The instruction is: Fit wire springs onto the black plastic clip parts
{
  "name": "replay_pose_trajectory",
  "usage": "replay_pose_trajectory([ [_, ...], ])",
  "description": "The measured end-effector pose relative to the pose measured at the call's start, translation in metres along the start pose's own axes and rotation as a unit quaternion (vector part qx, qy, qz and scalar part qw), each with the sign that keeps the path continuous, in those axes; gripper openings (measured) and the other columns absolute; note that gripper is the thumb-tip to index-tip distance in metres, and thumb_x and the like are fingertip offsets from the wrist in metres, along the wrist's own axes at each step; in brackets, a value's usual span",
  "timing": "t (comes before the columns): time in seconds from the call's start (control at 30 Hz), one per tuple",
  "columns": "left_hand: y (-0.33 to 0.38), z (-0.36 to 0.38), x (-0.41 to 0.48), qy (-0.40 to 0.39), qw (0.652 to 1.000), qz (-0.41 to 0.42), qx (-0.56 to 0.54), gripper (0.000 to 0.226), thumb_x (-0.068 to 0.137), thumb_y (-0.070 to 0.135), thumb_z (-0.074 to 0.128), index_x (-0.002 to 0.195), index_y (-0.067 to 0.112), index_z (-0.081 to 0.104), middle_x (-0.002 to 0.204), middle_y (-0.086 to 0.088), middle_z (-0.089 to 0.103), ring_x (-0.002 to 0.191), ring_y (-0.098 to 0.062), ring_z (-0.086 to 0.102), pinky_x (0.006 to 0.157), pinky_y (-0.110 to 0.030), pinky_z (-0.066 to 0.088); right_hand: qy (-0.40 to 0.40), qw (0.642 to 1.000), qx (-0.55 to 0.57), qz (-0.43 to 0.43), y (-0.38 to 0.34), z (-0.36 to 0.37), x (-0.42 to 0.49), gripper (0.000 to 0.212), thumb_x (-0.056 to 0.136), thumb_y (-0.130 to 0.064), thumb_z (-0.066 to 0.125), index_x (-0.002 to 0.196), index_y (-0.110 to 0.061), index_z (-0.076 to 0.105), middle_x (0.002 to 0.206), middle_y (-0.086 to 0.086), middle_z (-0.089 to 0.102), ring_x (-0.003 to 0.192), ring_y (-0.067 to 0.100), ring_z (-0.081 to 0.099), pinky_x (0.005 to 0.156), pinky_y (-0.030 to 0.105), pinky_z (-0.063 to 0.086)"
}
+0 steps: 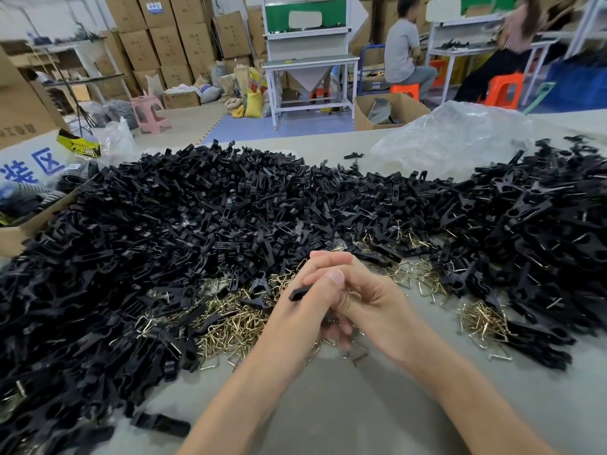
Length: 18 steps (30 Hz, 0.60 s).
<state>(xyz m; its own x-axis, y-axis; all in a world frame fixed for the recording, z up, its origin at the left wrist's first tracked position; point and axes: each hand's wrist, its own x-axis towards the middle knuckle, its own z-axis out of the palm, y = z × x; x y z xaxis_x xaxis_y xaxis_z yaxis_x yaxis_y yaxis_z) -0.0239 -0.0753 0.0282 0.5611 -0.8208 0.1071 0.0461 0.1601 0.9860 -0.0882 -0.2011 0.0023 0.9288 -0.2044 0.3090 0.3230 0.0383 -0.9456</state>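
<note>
bright even light, soft shadows, edges warped

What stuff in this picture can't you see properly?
- Head view: black clip part. Only one end pokes out. The left hand holding it and the right hand closed over it hide the rest, so I cannot tell if it is finished.
- What the right hand grips: hidden by the overlapping fingers.
- Cardboard box: cut off by the left edge.
- Seated person at the back: blurred and small.
</note>
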Motion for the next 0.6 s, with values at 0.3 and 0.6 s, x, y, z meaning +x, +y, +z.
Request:
replay_pose_trajectory([
  [0.3, -0.002, -0.002, 0.001, 0.010, 1.000, 0.004, -0.019, 0.035, 0.088, 0.042, 0.058, 0.112, 0.019, 0.070, 0.106, -0.026, 0.065, 0.075, -0.024, 0.063, 0.056, -0.031, 0.051, 0.050, 0.998, -0.009, -0.027, -0.003, 0.001, -0.001, 0.027, 0.087, -0.027, 0.071, 0.113, -0.033, 0.077, 0.127, -0.012, 0.064, 0.060, 0.001, 0.058, 0.047, 0.026, 0.051],
  [0.6, -0.006, 0.000, 0.006, 0.092, 0.996, 0.010, 0.017, 0.018, 0.086, 0.028, 0.066, 0.101, 0.021, 0.075, 0.074, -0.007, 0.072, 0.054, -0.018, 0.064, 0.050, -0.026, 0.052, 0.060, 0.996, 0.048, 0.034, -0.011, 0.004, -0.001, 0.052, 0.099, -0.006, 0.058, 0.139, -0.039, 0.056, 0.128, -0.006, 0.068, 0.077, 0.030, 0.053, 0.057, 0.026, 0.055],
])
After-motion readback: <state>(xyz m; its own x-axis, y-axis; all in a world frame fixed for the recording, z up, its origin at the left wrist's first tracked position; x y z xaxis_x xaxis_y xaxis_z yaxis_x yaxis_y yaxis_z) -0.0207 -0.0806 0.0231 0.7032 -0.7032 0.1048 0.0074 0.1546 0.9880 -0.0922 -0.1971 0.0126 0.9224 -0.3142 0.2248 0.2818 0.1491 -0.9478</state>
